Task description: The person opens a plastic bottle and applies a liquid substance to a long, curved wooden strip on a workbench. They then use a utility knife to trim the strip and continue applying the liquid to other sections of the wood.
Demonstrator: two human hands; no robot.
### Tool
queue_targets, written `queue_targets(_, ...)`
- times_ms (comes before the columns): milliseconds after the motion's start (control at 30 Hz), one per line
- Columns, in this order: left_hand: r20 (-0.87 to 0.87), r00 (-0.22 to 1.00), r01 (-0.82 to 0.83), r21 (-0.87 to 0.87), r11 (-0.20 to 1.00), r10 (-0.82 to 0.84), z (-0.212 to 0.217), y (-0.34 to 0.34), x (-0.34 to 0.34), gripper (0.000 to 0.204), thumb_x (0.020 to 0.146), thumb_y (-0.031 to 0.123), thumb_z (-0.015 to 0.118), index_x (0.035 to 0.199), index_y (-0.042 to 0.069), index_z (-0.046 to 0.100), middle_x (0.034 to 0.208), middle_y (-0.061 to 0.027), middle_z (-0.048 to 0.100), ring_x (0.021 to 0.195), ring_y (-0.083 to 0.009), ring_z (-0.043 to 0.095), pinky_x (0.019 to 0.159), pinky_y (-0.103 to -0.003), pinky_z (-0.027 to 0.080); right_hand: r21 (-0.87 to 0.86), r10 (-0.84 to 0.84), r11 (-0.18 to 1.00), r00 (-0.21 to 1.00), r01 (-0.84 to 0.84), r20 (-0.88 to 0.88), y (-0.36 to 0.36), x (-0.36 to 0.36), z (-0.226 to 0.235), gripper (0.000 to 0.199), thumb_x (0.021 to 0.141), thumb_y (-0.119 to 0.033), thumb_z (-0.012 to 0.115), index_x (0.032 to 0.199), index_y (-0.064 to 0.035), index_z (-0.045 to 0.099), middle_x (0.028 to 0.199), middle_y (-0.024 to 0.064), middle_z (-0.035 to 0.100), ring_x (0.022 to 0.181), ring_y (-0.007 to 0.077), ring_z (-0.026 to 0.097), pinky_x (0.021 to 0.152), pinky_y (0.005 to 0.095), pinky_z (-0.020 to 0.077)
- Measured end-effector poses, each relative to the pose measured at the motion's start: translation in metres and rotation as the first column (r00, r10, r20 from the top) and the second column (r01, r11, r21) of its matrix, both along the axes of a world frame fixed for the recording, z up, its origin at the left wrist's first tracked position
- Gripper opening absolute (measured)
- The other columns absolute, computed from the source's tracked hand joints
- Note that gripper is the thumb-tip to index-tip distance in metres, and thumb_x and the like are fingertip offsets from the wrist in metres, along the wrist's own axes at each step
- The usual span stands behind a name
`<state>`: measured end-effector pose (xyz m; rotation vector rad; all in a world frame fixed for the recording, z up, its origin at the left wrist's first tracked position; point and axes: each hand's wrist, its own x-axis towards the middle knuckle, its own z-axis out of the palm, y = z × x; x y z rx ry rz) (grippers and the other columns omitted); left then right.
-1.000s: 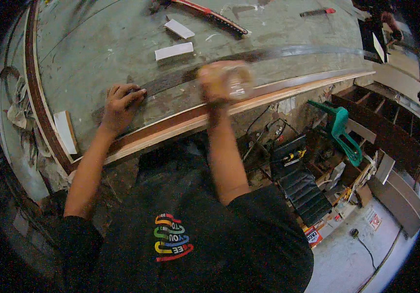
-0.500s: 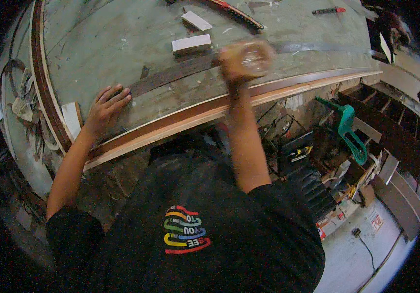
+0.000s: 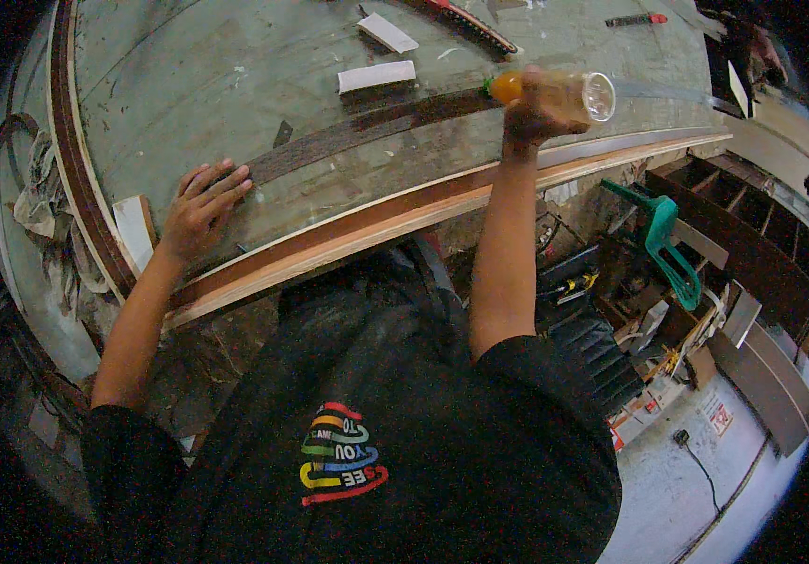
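Left hand [image 3: 205, 209] lies flat with its fingers slightly spread, gripping nothing, the tips seemingly touching the left end of a dark strip [image 3: 376, 127], which is laid lengthwise across the worn green tabletop [image 3: 188, 75]. A small dark chip [image 3: 282, 133] sits just beyond the strip near that end, while on the person's side of it, and apart from it, runs a wooden edging [image 3: 348, 221]. Past the strip's middle lie two white blocks, the nearer block [image 3: 376, 77] close to it and the farther block [image 3: 388, 32] behind; then comes a long red-and-black tool [image 3: 468, 26], well beyond the strip. Next, right hand [image 3: 538, 113] is closed around a clear bottle [image 3: 569, 94], tipped on its side over the strip, green cap to the left; whether bottle and strip touch cannot be told. As for progress, the strip is already laid out, matte by the left hand and darker toward the bottle; work on it looks underway rather than finished, though how much of its length is left does not show. Farther right, a red-ended cutter [image 3: 637, 19] lies well beyond the strip, and a green frame [image 3: 663, 235] stands on the person's side of it.
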<state>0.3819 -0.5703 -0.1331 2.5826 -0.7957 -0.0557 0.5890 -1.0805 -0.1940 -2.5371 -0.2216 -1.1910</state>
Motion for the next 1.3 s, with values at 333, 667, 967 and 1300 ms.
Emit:
queue_targets(333, 0.029, 0.998, -0.049, 0.009, 0.999, 0.049, -0.009, 0.000, -0.007, 0.041, 0.093, 0.008, 0.065, 0.132, 0.017, 0.069, 0.146, 0.0058, 0.061, 0.117, -0.0222, 0.059, 0.101, -0.038, 0.037, 0.617, 0.571, 0.700, 0.800, -0.359, -0.183, 0.197, -0.129, 0.001, 0.019, 0.091, -0.018, 0.073, 0.099, -0.0030, 0.065, 0.100, 0.0123, 0.065, 0.088, 0.0306, 0.063, 0.088, 0.0449, 0.0521)
queue_targets(667, -0.107, 0.990, -0.089, 0.022, 0.996, 0.091, -0.002, 0.000, -0.008, 0.046, 0.092, 0.007, 0.064, 0.137, 0.022, 0.066, 0.148, 0.0083, 0.060, 0.118, -0.0226, 0.060, 0.103, -0.039, 0.038, 0.468, -0.018, 0.882, 0.996, 0.057, -0.087, 0.059, -0.048, 0.010, 0.026, 0.089, -0.031, 0.074, 0.098, -0.0105, 0.060, 0.092, 0.0047, 0.060, 0.083, 0.0227, 0.057, 0.076, 0.0393, 0.0509)
queue_targets(967, 0.028, 0.998, -0.055, -0.007, 0.998, 0.055, -0.002, 0.002, -0.007, 0.046, 0.089, 0.016, 0.071, 0.135, 0.019, 0.066, 0.148, 0.0069, 0.060, 0.122, -0.0217, 0.060, 0.104, -0.037, 0.041, 0.737, 0.723, 0.516, 0.683, -0.437, -0.101, 0.242, -0.169, 0.020, 0.039, 0.086, -0.033, 0.077, 0.112, -0.0118, 0.058, 0.102, 0.0041, 0.062, 0.098, 0.0211, 0.061, 0.086, 0.0392, 0.0536)
queue_targets(1300, 0.148, 0.984, -0.073, -0.149, 0.986, 0.095, -0.016, 0.002, -0.006, 0.028, 0.091, 0.014, 0.070, 0.118, 0.016, 0.072, 0.135, 0.0017, 0.069, 0.115, -0.0212, 0.067, 0.097, -0.039, 0.049, 0.256, 0.102, 0.965, 0.984, -0.063, -0.144, 0.105, -0.072, 0.023, 0.028, 0.101, -0.029, 0.065, 0.093, -0.0020, 0.069, 0.093, 0.0104, 0.072, 0.086, 0.0273, 0.068, 0.082, 0.0466, 0.0576)
